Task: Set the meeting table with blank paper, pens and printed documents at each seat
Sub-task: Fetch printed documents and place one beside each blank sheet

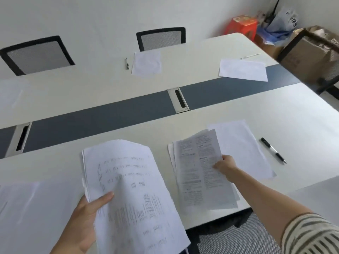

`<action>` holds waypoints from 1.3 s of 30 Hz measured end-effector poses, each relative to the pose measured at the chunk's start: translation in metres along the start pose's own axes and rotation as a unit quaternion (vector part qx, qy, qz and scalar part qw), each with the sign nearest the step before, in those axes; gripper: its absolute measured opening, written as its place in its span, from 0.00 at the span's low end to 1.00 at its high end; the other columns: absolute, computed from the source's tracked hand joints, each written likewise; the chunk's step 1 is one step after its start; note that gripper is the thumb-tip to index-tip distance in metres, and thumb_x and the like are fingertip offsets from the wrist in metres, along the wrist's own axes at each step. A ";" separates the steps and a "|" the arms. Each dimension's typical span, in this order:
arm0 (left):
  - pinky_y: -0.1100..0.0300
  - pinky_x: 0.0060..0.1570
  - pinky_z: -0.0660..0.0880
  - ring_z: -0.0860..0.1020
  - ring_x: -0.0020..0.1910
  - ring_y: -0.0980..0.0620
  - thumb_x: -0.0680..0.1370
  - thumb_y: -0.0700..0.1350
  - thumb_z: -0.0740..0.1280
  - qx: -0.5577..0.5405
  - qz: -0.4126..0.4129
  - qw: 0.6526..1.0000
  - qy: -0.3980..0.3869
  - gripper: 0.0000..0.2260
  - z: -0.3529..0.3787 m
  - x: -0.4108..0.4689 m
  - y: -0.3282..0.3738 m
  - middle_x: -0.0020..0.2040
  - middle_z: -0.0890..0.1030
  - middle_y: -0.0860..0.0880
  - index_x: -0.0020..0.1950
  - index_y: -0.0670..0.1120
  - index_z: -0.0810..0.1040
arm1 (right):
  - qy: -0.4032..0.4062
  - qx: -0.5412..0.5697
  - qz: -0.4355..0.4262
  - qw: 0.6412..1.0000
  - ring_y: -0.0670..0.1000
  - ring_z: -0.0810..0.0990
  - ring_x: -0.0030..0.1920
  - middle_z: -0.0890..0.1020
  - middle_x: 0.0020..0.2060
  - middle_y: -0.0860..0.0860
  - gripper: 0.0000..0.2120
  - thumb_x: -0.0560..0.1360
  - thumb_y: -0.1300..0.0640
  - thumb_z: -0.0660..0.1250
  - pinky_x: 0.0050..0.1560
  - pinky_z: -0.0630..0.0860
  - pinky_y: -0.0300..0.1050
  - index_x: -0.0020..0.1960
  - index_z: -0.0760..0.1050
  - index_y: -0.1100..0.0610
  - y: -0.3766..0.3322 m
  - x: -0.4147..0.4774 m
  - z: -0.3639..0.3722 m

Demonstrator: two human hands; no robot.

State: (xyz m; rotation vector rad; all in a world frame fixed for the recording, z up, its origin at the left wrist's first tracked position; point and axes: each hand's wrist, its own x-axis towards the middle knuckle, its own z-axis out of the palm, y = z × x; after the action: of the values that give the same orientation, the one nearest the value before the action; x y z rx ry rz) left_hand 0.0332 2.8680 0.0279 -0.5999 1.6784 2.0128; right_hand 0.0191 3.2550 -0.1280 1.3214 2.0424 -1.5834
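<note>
My left hand (86,217) grips a stack of printed documents (132,195) by its lower left edge, above the near side of the white meeting table (275,114). My right hand (226,166) pinches the right edge of a printed document (198,171) that lies on or just over the table. Partly under it and to its right lies a blank sheet (244,149), with a black pen (273,150) further right. Across the table a blank sheet (146,63) lies beside a pen (126,63). Another blank sheet (243,70) with a pen (250,56) is at the far right end.
Two mesh office chairs (161,39) (36,55) stand at the far side, a third (311,57) at the right end. A grey strip with cable ports (178,100) runs along the table's middle. Faint blank sheets lie at the left (22,204). Boxes and bags (278,24) fill the far corner.
</note>
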 end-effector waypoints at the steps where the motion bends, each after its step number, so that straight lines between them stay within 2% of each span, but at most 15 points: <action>1: 0.47 0.44 0.80 0.85 0.46 0.44 0.75 0.35 0.63 0.005 -0.006 1.000 -0.004 0.13 -0.001 0.007 0.001 0.51 0.86 0.47 0.56 0.47 0.80 | 0.004 -0.011 0.005 1.000 0.60 0.83 0.44 0.83 0.44 0.59 0.13 0.70 0.70 0.65 0.48 0.82 0.57 0.53 0.80 0.63 0.001 0.006 0.008; 5: 0.44 0.53 0.76 0.83 0.53 0.41 0.73 0.37 0.66 0.011 -0.037 0.999 -0.013 0.18 -0.003 0.026 0.003 0.56 0.84 0.46 0.61 0.47 0.79 | 0.026 -0.026 0.010 0.999 0.60 0.82 0.46 0.83 0.49 0.57 0.15 0.70 0.68 0.66 0.47 0.82 0.52 0.56 0.76 0.59 0.001 0.021 0.024; 8: 0.42 0.59 0.73 0.80 0.57 0.41 0.68 0.40 0.69 0.015 -0.048 0.999 -0.019 0.22 0.003 0.034 0.004 0.57 0.84 0.46 0.62 0.47 0.79 | 0.024 -0.027 0.006 0.999 0.60 0.82 0.50 0.82 0.53 0.58 0.26 0.70 0.66 0.70 0.48 0.80 0.51 0.67 0.70 0.58 0.001 0.029 0.021; 10: 0.42 0.59 0.73 0.81 0.56 0.42 0.68 0.39 0.68 0.022 -0.051 0.998 -0.031 0.20 0.014 0.038 0.004 0.56 0.84 0.46 0.61 0.47 0.79 | 0.025 -0.041 -0.005 0.999 0.58 0.81 0.54 0.80 0.58 0.57 0.32 0.71 0.63 0.71 0.55 0.79 0.53 0.73 0.64 0.56 0.002 0.028 0.013; 14: 0.45 0.52 0.77 0.83 0.52 0.43 0.69 0.38 0.67 0.030 -0.057 0.995 -0.074 0.18 0.045 0.039 0.000 0.54 0.85 0.46 0.59 0.47 0.80 | 0.059 -0.032 -0.046 0.997 0.54 0.78 0.57 0.77 0.61 0.54 0.26 0.76 0.57 0.69 0.53 0.76 0.48 0.72 0.67 0.55 0.003 -0.007 -0.006; 18: 0.47 0.44 0.81 0.83 0.51 0.40 0.70 0.37 0.66 0.043 -0.085 0.983 -0.154 0.18 0.092 0.030 -0.013 0.55 0.84 0.41 0.60 0.44 0.79 | -0.058 0.084 -0.049 0.994 0.51 0.83 0.52 0.84 0.49 0.50 0.15 0.76 0.51 0.69 0.57 0.79 0.53 0.60 0.78 0.56 0.020 -0.074 -0.034; 20: 0.48 0.41 0.82 0.83 0.50 0.39 0.71 0.35 0.65 0.046 -0.095 0.974 -0.201 0.16 0.121 0.018 -0.023 0.55 0.84 0.40 0.58 0.43 0.81 | -0.127 0.135 -0.030 0.982 0.52 0.84 0.53 0.85 0.51 0.51 0.13 0.76 0.48 0.69 0.60 0.79 0.55 0.56 0.80 0.54 0.038 -0.106 -0.051; 23: 0.45 0.44 0.81 0.82 0.53 0.36 0.73 0.33 0.66 0.055 -0.106 0.957 -0.266 0.14 0.166 -0.008 -0.045 0.56 0.83 0.38 0.56 0.42 0.82 | -0.196 0.234 -0.007 0.952 0.57 0.84 0.53 0.85 0.53 0.56 0.15 0.77 0.50 0.68 0.58 0.79 0.54 0.58 0.80 0.59 0.067 -0.146 -0.082; 25: 0.44 0.46 0.81 0.81 0.55 0.35 0.71 0.33 0.70 0.074 -0.109 0.946 -0.297 0.18 0.195 -0.028 -0.066 0.58 0.82 0.37 0.61 0.41 0.79 | -0.155 0.281 -0.008 0.947 0.60 0.85 0.51 0.86 0.51 0.58 0.14 0.75 0.55 0.70 0.55 0.81 0.55 0.56 0.80 0.63 0.087 -0.166 -0.110; 27: 0.42 0.49 0.80 0.80 0.57 0.35 0.70 0.37 0.70 0.080 -0.107 0.943 -0.304 0.22 0.223 -0.050 -0.092 0.60 0.81 0.38 0.64 0.42 0.77 | -0.063 0.305 -0.017 0.950 0.62 0.86 0.46 0.87 0.46 0.59 0.12 0.72 0.58 0.73 0.52 0.82 0.60 0.51 0.82 0.65 0.112 -0.183 -0.146; 29: 0.39 0.51 0.78 0.80 0.58 0.36 0.71 0.38 0.71 0.068 -0.107 0.944 -0.303 0.22 0.252 -0.073 -0.118 0.61 0.80 0.38 0.66 0.42 0.76 | 0.015 0.303 -0.041 0.952 0.61 0.86 0.40 0.87 0.41 0.60 0.09 0.71 0.58 0.75 0.47 0.82 0.62 0.45 0.83 0.64 0.135 -0.196 -0.189; 31: 0.40 0.54 0.78 0.79 0.59 0.38 0.75 0.42 0.69 0.065 -0.117 0.943 -0.306 0.19 0.282 -0.096 -0.144 0.62 0.80 0.39 0.67 0.42 0.75 | 0.069 0.303 -0.066 0.948 0.60 0.86 0.37 0.86 0.39 0.60 0.10 0.72 0.58 0.74 0.41 0.84 0.58 0.43 0.82 0.66 0.161 -0.208 -0.234; 33: 0.40 0.58 0.76 0.79 0.60 0.39 0.78 0.47 0.63 0.074 -0.146 0.929 -0.331 0.19 0.315 -0.117 -0.166 0.62 0.80 0.38 0.66 0.41 0.76 | 0.105 0.312 -0.084 0.940 0.59 0.86 0.36 0.86 0.38 0.60 0.11 0.74 0.57 0.72 0.37 0.83 0.52 0.42 0.82 0.66 0.189 -0.223 -0.276; 35: 0.37 0.63 0.72 0.78 0.62 0.37 0.79 0.52 0.59 0.094 -0.163 0.916 -0.356 0.21 0.349 -0.137 -0.182 0.63 0.79 0.38 0.66 0.41 0.76 | 0.140 0.328 -0.100 0.929 0.61 0.86 0.37 0.86 0.38 0.61 0.13 0.75 0.56 0.70 0.37 0.83 0.54 0.43 0.81 0.68 0.216 -0.237 -0.314; 39: 0.38 0.64 0.71 0.79 0.60 0.38 0.79 0.51 0.60 0.142 -0.128 0.896 -0.401 0.20 0.417 -0.164 -0.206 0.61 0.80 0.38 0.66 0.41 0.76 | 0.230 0.363 -0.135 0.893 0.60 0.86 0.37 0.86 0.40 0.61 0.09 0.76 0.59 0.69 0.36 0.84 0.53 0.45 0.81 0.66 0.254 -0.250 -0.373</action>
State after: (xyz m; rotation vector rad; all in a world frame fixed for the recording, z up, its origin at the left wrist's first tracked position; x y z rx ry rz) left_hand 0.2685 3.3013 0.0307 0.1223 1.2459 1.4685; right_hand 0.4734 3.4532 0.0144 1.8633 2.0130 -2.5323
